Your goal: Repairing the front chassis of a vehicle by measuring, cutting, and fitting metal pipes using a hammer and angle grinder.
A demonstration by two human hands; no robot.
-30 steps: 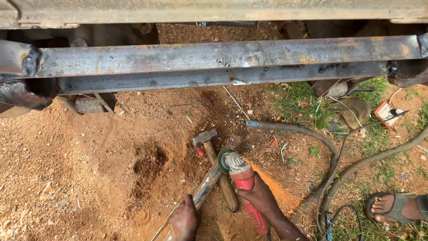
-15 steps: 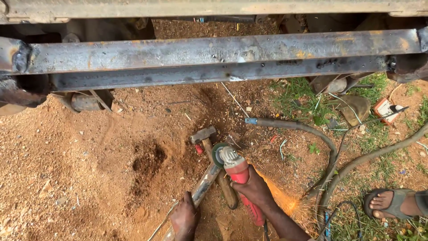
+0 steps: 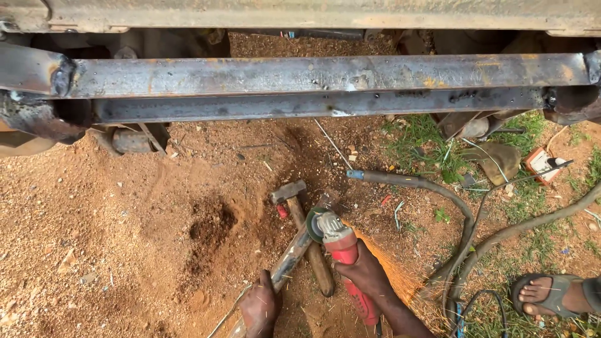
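Observation:
My right hand (image 3: pixel 366 272) grips a red angle grinder (image 3: pixel 341 250) whose disc (image 3: pixel 311 224) meets the end of a long metal bar (image 3: pixel 288 263) lying on the red dirt. Orange sparks (image 3: pixel 391 269) spray to the right of the grinder. My left hand (image 3: pixel 260 307) presses on the bar lower down, holding it steady. A hammer (image 3: pixel 300 216) with a wooden handle lies on the ground just beyond the bar, its head pointing up-left.
A long welded steel beam (image 3: pixel 300 78) spans the top of the view. Thick cables (image 3: pixel 463 219) snake over the dirt and grass at right. A sandalled foot (image 3: pixel 548 294) of another person stands at lower right. A small orange-white box (image 3: pixel 539 164) lies on the grass.
The view has shifted slightly. My hands, the grinder and the bar stay in about the same place, and sparks keep spraying to the right.

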